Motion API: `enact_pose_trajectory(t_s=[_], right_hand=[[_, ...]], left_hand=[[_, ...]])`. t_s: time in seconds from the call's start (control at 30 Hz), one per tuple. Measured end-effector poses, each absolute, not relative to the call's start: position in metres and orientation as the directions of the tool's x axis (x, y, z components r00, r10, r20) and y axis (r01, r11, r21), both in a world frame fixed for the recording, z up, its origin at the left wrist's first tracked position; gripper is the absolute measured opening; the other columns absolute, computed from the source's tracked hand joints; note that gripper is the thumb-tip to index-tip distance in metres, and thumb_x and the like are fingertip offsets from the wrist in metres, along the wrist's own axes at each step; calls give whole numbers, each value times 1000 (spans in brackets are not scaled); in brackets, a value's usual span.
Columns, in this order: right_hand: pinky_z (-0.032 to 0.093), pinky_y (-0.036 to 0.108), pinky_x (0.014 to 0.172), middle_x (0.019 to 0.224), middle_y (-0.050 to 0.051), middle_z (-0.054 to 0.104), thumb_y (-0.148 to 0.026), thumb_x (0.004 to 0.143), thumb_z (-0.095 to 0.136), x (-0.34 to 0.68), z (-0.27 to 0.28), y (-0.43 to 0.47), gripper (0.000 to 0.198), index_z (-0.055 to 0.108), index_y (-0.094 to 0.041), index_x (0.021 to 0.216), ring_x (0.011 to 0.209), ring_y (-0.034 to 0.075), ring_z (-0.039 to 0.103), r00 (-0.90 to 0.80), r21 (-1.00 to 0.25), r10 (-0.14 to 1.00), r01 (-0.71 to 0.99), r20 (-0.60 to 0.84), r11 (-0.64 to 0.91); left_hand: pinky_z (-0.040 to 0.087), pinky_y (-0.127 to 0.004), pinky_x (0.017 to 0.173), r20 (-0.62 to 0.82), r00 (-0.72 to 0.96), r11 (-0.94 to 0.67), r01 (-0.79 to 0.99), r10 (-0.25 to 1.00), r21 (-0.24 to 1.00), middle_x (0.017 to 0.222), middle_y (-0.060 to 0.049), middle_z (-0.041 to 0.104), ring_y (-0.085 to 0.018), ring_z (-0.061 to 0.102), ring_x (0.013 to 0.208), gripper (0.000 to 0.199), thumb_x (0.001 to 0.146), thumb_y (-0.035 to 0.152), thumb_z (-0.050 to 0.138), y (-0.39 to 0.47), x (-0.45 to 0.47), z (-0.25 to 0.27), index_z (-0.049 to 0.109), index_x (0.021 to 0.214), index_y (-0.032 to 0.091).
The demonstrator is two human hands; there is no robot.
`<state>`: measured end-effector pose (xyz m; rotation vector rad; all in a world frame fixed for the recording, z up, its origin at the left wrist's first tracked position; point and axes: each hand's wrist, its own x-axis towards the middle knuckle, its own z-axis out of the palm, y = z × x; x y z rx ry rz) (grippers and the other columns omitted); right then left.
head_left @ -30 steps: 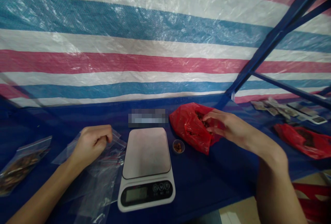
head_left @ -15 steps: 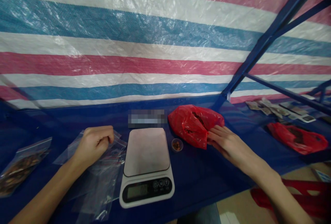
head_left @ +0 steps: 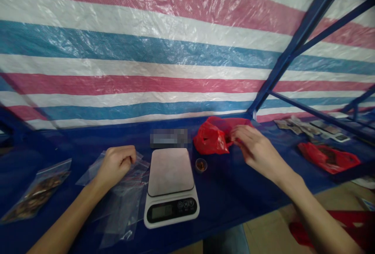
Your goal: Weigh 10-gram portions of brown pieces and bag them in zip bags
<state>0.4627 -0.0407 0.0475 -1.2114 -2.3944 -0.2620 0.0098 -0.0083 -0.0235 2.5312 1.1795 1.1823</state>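
Blue table (head_left: 228,195) spreads before you, surface slightly glossy. At your far left, filled zip bag (head_left: 38,193) lies flat, brown pieces inside. Next to it, clear zip bags (head_left: 124,203) overlap in loose pile, just beside white scale (head_left: 171,219) at middle. Behind scale, pixelated dark object (head_left: 169,138). Just right of scale, small clear cup (head_left: 201,165) stands upright, brown bits inside; near it, red bag (head_left: 212,138) sits crumpled. Farther right, second red bag (head_left: 328,158), pale packets (head_left: 295,125), second scale (head_left: 341,137).

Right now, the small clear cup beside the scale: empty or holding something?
Holding something: brown pieces show inside the cup. How full, I can't tell.
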Motion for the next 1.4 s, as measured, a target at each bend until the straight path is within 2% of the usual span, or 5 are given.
enact_pose_trajectory(t_s=[0.3,0.53,0.9,1.13,1.4], right_hand=[[53,35,81,102,10,74,-13,104,44,466,34,-45,22,64,-21,102,90,24,71,-461,-147,810,830,363,538],[54,37,100,116,12,77,-4,91,54,456,30,-36,33,75,-21,112,112,27,72,-577,-297,810,758,110,581],[53,42,108,113,16,79,-13,96,58,430,33,19,21,78,-18,96,109,29,72,-638,-246,768,753,-47,610],[57,37,90,95,11,79,-10,99,45,427,32,24,32,76,-18,100,91,25,72,-669,-383,743,680,24,625],[49,30,77,87,6,76,3,86,50,438,34,25,29,66,-20,80,78,20,70,-654,-323,739,672,162,666]], left_hand=[[37,-20,54,604,383,-683,607,699,406,52,4,55,-10,55,48,23,66,3,41,-6,7,-25,55,55,18],[37,-21,54,586,388,-671,622,712,404,53,3,56,-10,55,48,24,65,4,40,-7,7,-26,56,55,18],[36,-20,53,611,388,-687,618,690,383,52,4,54,-9,53,47,23,65,3,40,-8,9,-24,53,55,18],[36,-21,53,577,410,-678,625,706,386,53,4,53,-10,53,49,24,67,2,40,-7,8,-25,54,55,18],[35,-22,55,562,434,-685,623,704,377,55,4,53,-9,52,50,26,71,0,40,-5,3,-30,55,58,18]])
